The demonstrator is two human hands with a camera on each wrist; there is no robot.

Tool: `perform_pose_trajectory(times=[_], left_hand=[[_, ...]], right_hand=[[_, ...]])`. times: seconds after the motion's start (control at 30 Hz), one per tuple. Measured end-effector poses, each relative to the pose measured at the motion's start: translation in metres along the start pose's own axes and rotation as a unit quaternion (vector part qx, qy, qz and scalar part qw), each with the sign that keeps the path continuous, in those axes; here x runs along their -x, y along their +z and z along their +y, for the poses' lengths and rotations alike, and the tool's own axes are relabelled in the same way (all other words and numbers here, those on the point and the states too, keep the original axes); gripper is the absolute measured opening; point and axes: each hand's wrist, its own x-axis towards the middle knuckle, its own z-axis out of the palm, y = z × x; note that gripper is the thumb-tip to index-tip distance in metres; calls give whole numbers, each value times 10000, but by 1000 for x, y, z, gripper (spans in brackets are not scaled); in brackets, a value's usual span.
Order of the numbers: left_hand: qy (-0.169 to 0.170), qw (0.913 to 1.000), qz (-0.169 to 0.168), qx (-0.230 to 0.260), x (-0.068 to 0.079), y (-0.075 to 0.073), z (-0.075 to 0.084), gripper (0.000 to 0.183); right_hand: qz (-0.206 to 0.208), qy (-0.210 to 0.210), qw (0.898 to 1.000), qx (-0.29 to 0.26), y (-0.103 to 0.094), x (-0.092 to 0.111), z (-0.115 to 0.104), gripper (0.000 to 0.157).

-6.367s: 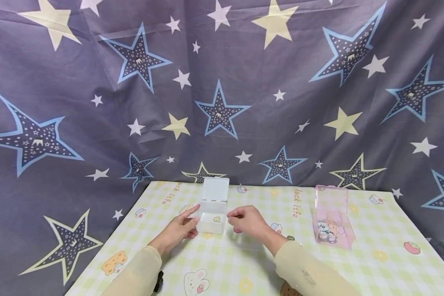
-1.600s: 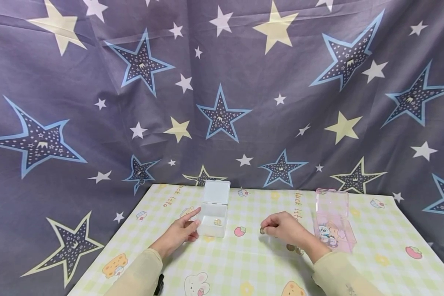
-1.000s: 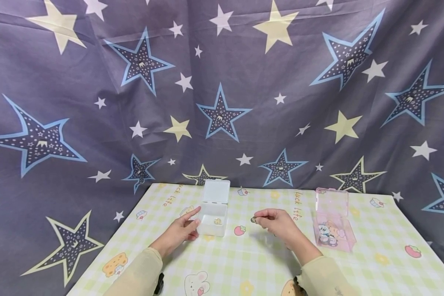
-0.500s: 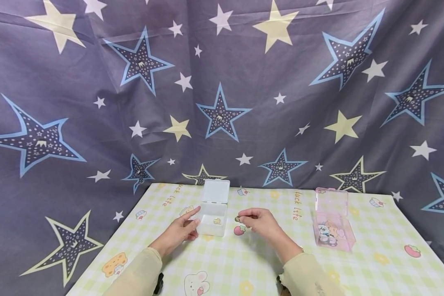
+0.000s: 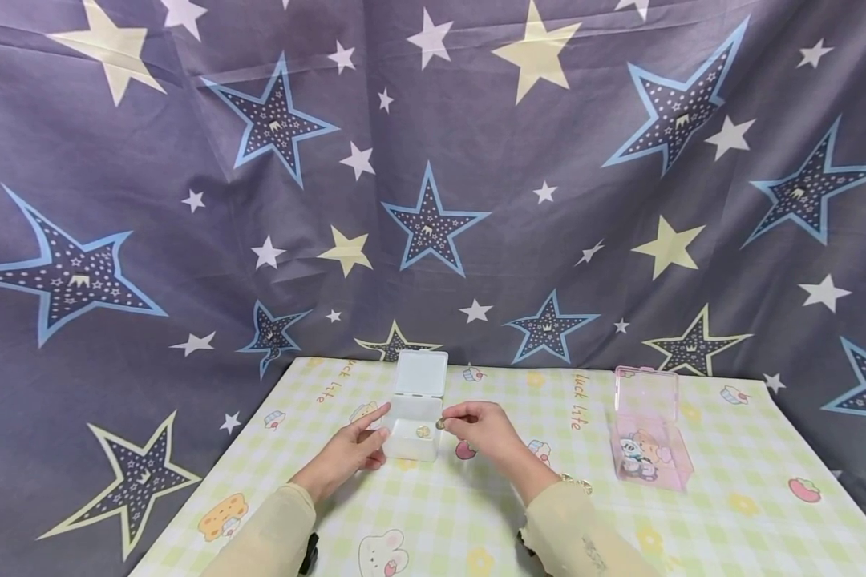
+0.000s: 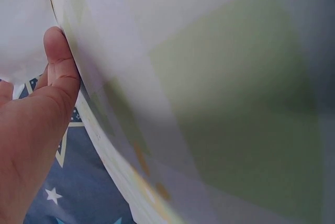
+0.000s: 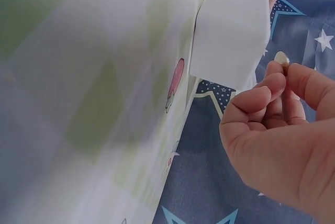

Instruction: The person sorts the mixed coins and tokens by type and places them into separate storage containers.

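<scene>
A small white box (image 5: 413,449) stands on the table with its lid (image 5: 422,373) swung up at the back. Inside it lies a small round gold-toned piece (image 5: 423,431). My left hand (image 5: 346,450) rests against the box's left side, index finger and thumb spread. My right hand (image 5: 485,431) pinches another small round gold-toned piece (image 7: 281,58) between thumb and index finger, right at the box's right rim. In the right wrist view this piece shows a pale face; its exact kind is too small to tell.
An open pink see-through box (image 5: 653,471) with cartoon figures stands at the right. Small gold-toned round pieces (image 5: 584,486) lie beside my right wrist. A checked cloth (image 5: 433,521) covers the table; a star-patterned curtain (image 5: 476,136) hangs behind it.
My right hand has carried the pinched gold-toned piece leftward across the table to the white box. My left hand and both boxes have stayed in place.
</scene>
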Motion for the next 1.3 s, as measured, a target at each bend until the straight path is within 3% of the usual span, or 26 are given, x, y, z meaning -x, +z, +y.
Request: perform_pose_trajectory(times=[0.3, 1.3], left_hand=[[-13, 10000, 26, 5, 0, 0, 1, 62], [0, 10000, 48, -58, -2, 0, -2, 62]], right_hand=[[41, 73, 9995, 305, 8, -4, 2, 17], [33, 101, 9997, 214, 16, -5, 2, 24]])
